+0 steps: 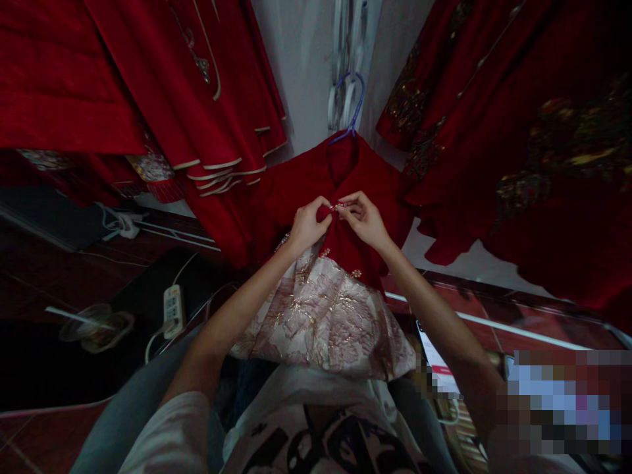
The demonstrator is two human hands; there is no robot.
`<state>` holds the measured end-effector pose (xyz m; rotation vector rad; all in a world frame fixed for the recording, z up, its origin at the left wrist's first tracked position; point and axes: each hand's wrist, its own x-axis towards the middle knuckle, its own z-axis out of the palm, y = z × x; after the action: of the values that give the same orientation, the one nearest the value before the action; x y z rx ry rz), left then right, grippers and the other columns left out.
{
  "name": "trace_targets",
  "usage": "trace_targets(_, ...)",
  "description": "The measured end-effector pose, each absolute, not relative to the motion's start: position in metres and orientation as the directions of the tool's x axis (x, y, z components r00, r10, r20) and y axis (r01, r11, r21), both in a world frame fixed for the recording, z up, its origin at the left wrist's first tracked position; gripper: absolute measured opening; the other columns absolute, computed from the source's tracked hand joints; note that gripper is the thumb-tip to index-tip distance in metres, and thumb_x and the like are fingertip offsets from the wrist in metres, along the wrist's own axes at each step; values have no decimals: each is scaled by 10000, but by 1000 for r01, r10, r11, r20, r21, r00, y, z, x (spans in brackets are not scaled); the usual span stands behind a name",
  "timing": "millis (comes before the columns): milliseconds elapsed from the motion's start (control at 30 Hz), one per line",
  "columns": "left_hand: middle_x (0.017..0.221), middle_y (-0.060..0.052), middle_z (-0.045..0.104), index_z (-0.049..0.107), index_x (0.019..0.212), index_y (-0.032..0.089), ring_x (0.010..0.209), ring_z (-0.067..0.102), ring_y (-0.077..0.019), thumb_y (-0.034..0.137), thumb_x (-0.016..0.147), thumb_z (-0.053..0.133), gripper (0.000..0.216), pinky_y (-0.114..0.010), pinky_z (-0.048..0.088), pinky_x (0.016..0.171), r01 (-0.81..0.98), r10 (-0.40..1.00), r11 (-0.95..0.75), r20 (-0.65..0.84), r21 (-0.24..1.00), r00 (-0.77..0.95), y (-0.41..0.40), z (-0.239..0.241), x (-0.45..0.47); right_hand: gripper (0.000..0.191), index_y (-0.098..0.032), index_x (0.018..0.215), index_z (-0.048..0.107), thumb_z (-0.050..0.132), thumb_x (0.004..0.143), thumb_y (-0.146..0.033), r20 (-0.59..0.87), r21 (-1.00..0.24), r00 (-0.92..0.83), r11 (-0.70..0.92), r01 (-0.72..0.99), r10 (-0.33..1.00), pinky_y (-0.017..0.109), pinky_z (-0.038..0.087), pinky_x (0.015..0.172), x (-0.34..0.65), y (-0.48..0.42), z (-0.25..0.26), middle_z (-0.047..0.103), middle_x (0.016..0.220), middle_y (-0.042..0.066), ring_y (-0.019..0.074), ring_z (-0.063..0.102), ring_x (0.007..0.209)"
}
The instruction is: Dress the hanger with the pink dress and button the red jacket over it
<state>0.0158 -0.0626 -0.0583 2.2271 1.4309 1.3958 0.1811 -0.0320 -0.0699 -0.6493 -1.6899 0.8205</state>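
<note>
A red garment top (291,178) hangs on a blue hanger (356,108) in front of me. My left hand (311,227) and my right hand (364,220) meet at its front opening, below the collar. The left fingers are closed in a pinch on one edge of the front. Opposite them, the right thumb and forefinger pinch at a small shiny fastener; its exact form is partly hidden by the fingertips. Lower on the front sit more beaded fasteners (356,274). Pale pink brocade fabric (326,316) with gold pattern spreads beneath the red top, over my lap.
Red garments (197,118) hang at the left, and embroidered red ones (494,171) at the right. A power strip (172,309) and a plastic cup (101,327) with a straw lie on a dark surface at the left. A phone (437,359) is by my right forearm.
</note>
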Motion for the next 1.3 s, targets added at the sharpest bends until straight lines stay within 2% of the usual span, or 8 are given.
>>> trace_targets(300,903,-37,710,646,904,173,785,642,-137,254,838,559,136,-242,465,750,612,719,-626,662,483,213,-67,-49,15,228,-188,972,622,584,865,-386,677,-695,-144,691,200,722,272,562,674,176,-46,-64,678,974,56,145,663,802)
trace_targets(600,865,-44,709,663,912,157,721,629,-138,256,843,546,168,-246,449,714,674,723,-609,642,419,255,-64,-50,13,289,-180,1009,670,685,781,-357,617,-757,-204,644,111,760,294,589,714,183,-38,-64,693,1002,57,152,676,820)
trace_targets(900,848,-47,653,631,887,163,780,605,-157,233,859,515,138,-264,450,731,658,683,-678,611,326,401,-62,-43,9,267,-167,984,627,671,735,-252,598,-758,-232,635,147,767,274,577,678,180,-35,-63,668,925,36,140,648,785)
trace_targets(967,883,-54,656,626,912,164,810,609,-165,238,861,515,143,-276,460,763,641,690,-679,610,359,389,-60,-47,12,294,-176,1038,607,641,755,-247,611,-736,-231,651,186,757,290,576,694,177,-34,-67,650,955,45,146,638,802)
trace_targets(1033,947,-71,664,623,965,159,874,617,-176,230,860,509,170,-297,468,828,619,715,-657,615,430,332,-57,-55,14,409,-200,1194,543,601,792,-254,643,-700,-200,673,239,740,317,574,750,174,-36,-75,613,1078,74,157,624,865)
trace_targets(1100,1034,-90,666,619,1032,151,963,617,-186,213,859,495,222,-322,461,910,564,765,-613,595,554,247,-56,-65,15,609,-243,1393,365,568,819,-262,684,-653,-159,695,302,712,350,556,842,170,-44,-85,521,1260,104,173,596,973)
trace_targets(1200,1141,-95,658,611,1119,162,1046,611,-189,234,890,439,296,-351,466,958,348,880,-474,450,809,152,-61,-76,12,899,-278,1513,26,583,808,-293,725,-569,-178,724,390,666,414,484,992,162,-64,-100,271,1493,117,224,484,1211)
trace_targets(1300,1256,-101,615,570,1223,196,1106,602,-210,354,926,413,371,-387,489,948,81,957,-261,247,962,150,-75,-79,8,1021,-253,1516,-55,630,761,-296,731,-474,-257,741,475,632,486,377,1087,154,-89,-113,77,1571,105,286,256,1402)
